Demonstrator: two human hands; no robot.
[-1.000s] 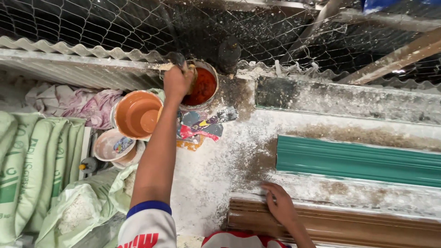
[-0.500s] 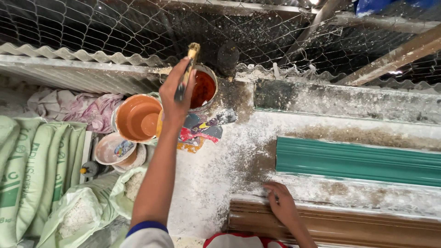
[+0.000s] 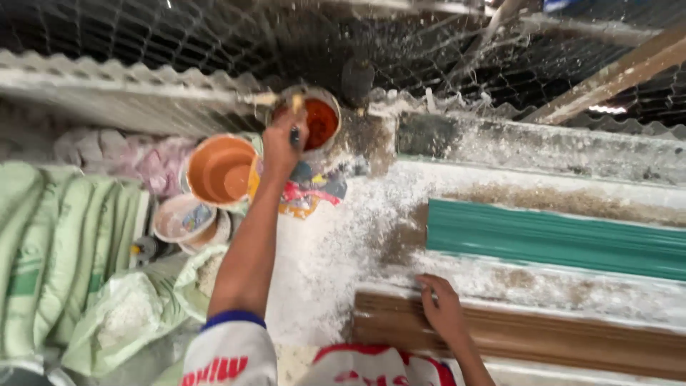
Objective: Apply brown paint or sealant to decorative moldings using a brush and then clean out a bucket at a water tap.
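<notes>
My left hand (image 3: 282, 143) reaches forward and grips a paintbrush (image 3: 295, 114) by its handle, held over a small round pot of red-orange paint (image 3: 318, 121). The brush's bristles are hard to make out in the blur. My right hand (image 3: 443, 311) rests fingers-down on a brown moulded strip (image 3: 572, 339) lying along the near edge of the work surface. Beyond it lies a teal-green moulded strip (image 3: 557, 239) on white dusty ground.
An empty orange bowl (image 3: 221, 170) and a smaller pale cup (image 3: 184, 218) stand left of the paint pot. Crumpled coloured wrappers (image 3: 311, 193) lie by them. Green-striped sacks (image 3: 64, 250) fill the left. Wire mesh (image 3: 214, 36) and corrugated sheet close the back.
My left hand raised the brush upright above the paint pot, then brought it back down to the pot. My right hand stayed on the brown strip. The camera shifted slightly.
</notes>
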